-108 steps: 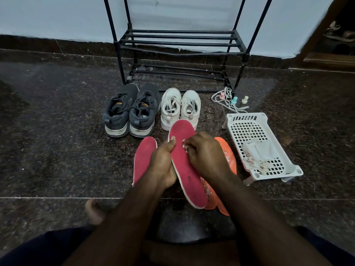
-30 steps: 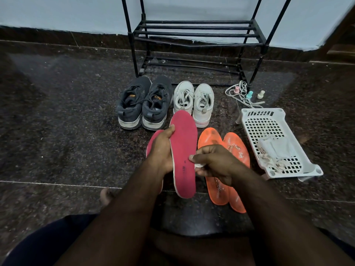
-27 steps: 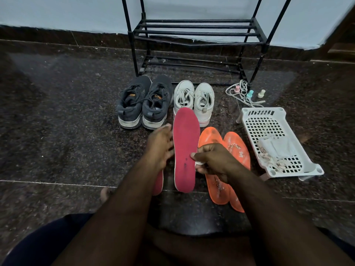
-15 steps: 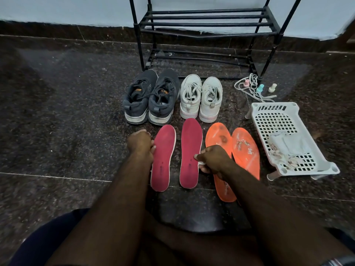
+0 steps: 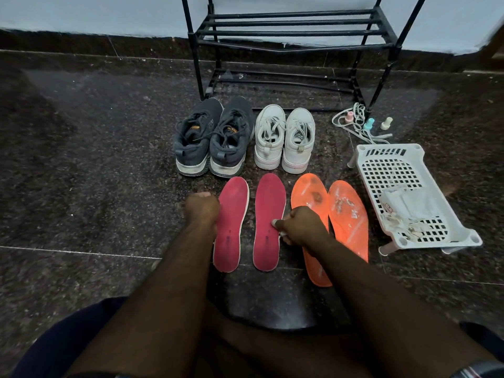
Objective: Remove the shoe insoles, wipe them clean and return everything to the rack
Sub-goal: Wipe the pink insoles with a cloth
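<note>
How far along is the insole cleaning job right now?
Done: all four insoles are out, on the floor in front of the shoes; the two red insoles lie flat. In hand: the right hand keeps a small white wipe in its grip beside them; the left hand is fisted, holding nothing. Left: the orange insoles look smeared, both shoe pairs lack insoles, and the rack holds nothing.

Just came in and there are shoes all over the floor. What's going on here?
A person sitting on the floor is cleaning shoe insoles. Two red insoles and two orange insoles lie in a row before the dark sneakers and white sneakers. The right hand pinches a small white wipe by the red ones; the left hand is fisted, holding nothing visible. The rack holds no shoes.
</note>
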Motion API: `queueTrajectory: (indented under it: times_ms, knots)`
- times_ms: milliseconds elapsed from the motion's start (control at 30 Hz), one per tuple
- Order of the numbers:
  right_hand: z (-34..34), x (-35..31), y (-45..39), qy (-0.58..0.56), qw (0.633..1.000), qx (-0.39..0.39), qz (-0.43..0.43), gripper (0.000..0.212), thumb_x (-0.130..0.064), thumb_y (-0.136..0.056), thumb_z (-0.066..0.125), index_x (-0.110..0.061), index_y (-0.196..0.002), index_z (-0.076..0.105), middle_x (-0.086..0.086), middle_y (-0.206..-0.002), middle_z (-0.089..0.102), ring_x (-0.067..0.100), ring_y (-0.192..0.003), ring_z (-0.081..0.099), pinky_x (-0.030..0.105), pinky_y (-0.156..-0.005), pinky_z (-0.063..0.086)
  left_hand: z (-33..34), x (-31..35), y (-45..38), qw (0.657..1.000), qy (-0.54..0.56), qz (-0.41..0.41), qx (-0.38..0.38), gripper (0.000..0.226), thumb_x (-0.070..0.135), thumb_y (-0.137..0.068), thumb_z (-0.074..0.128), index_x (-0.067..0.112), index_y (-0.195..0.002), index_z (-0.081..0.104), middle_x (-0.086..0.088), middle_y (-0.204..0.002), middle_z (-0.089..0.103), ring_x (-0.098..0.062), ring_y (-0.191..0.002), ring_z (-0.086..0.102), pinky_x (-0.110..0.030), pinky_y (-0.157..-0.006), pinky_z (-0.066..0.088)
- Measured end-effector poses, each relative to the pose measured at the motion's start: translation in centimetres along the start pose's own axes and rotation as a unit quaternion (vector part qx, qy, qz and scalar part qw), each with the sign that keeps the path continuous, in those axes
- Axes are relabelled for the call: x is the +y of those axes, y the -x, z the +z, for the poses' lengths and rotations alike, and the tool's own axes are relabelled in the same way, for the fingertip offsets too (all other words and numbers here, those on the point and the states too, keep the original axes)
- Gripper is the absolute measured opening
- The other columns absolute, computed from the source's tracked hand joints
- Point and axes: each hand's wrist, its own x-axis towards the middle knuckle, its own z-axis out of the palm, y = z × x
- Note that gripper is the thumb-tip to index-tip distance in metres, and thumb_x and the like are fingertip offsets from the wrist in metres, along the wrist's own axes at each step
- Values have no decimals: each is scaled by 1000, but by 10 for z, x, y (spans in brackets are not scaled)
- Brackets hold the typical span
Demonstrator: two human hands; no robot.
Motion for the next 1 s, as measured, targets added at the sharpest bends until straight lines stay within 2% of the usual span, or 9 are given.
queueTrajectory:
  times_ms: [67, 133, 200, 467, 600, 733, 833, 900, 1000]
  knots:
    - [-5, -3, 1, 34, 999, 20, -10, 35, -37, -81, 73, -12, -58, 64, 7, -57, 69, 20, -59, 67, 34, -70, 55, 0, -4, -1, 999, -33, 4, -13, 22, -1, -81, 58, 7, -100, 64, -15, -92, 64, -24, -83, 60, -33, -70, 51]
    - [-9, -5, 1, 88, 994, 50, -31, 28, -35, -81, 72, -15, -66, 61, 6, -67, 71, 22, -70, 67, 31, -69, 50, 1, -11, -7, 996, -89, -2, -21, 41, 9, -68, 62, 3, -108, 65, -21, -106, 68, -35, -96, 67, -46, -85, 57]
    - [-10, -5, 2, 101, 991, 70, -60, 23, -33, -82, 72, -14, -74, 61, 4, -75, 71, 21, -76, 65, 31, -71, 49, 3, -25, -25, 988, -151, 9, -18, 55, 17, -56, 57, 5, -110, 65, -22, -112, 68, -39, -103, 67, -53, -87, 56]
    - [3, 5, -5, 114, 989, -14, -93, 24, -30, -84, 69, -9, -70, 69, 3, -71, 71, 20, -72, 66, 30, -70, 49, -4, -8, 9, 935, -347, 63, -30, 50, 11, -79, 71, 12, -126, 56, -16, -126, 58, -35, -109, 63, -48, -91, 56]
    - [-6, -2, -3, -55, 995, -1, -83, 27, -30, -84, 70, -7, -69, 70, 5, -65, 72, 19, -60, 64, 35, -68, 53, -5, -13, 8, 924, -372, 84, -29, 51, 6, -79, 68, 13, -128, 54, -16, -126, 57, -35, -110, 62, -48, -92, 56]
    - [-14, -10, 7, -192, 980, -27, -53, 37, -28, -89, 70, 8, -82, 68, 15, -63, 63, 19, -50, 51, 26, -51, 44, -5, -14, 8, 929, -356, 100, -31, 46, 3, -77, 65, 12, -122, 58, -15, -117, 62, -34, -104, 64, -44, -88, 57]
    - [-18, -13, 10, -245, 968, -35, -35, 27, -22, -91, 68, 5, -86, 68, 16, -70, 64, 15, -48, 50, 23, -48, 44, -7, -8, 11, 965, -248, 62, -57, 28, 2, -76, 61, 9, -103, 65, -12, -98, 70, -31, -87, 67, -36, -73, 58]
    - [-22, -18, 10, -299, 954, -29, -15, 18, -15, -92, 65, 2, -91, 70, 17, -81, 69, 15, -57, 58, 23, -53, 51, -9, 2, 18, 983, -163, 29, -76, 18, 1, -77, 58, 8, -91, 66, -10, -76, 66, -25, -64, 62, -27, -53, 50]
    - [-33, -29, 15, -383, 923, -36, -8, 16, -6, -93, 56, -1, -97, 71, 17, -97, 73, 21, -79, 68, 30, -76, 59, -10, 22, 35, 985, -106, -4, -134, 12, 1, -79, 52, 10, -78, 59, -1, -54, 47, -16, -42, 40, -17, -43, 29]
